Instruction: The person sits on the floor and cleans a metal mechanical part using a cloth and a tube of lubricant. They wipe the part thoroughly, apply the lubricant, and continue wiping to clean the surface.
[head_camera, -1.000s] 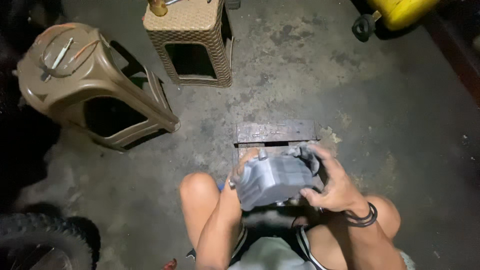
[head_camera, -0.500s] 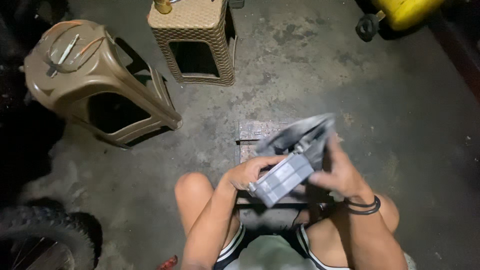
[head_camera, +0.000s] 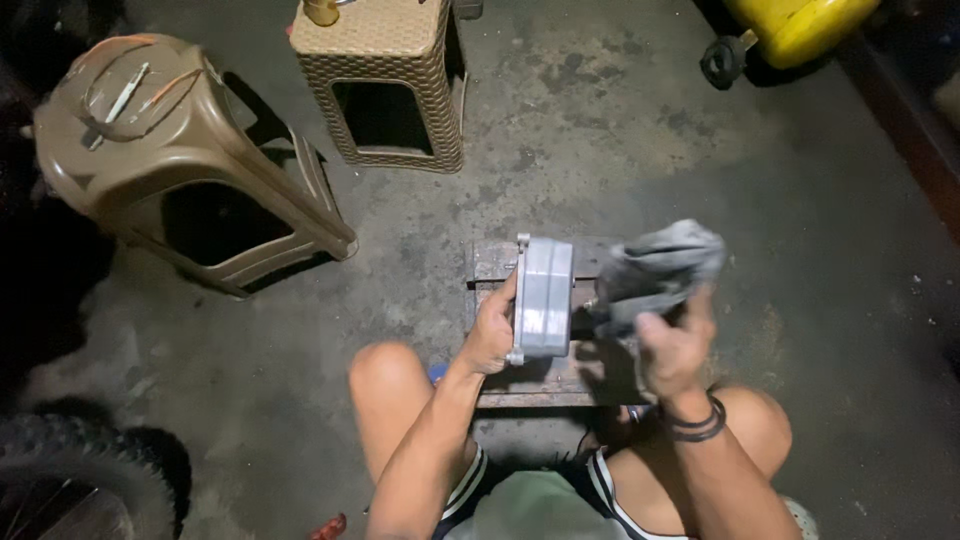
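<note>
Behind metal cover (head_camera: 542, 297), left hand's (head_camera: 490, 335) fingers hidden

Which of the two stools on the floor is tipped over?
The smooth brown plastic stool on the left is tipped, leaning with its seat facing the camera. The woven-pattern tan stool beside it stands upright, with a small object on top.

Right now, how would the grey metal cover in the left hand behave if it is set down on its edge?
The grey metal cover looks rigid and cast, so probably heavy for its size. Narrow on edge, it would likely tip flat. The left hand holds it alone; the right hand holds a floppy grey rag.
</note>
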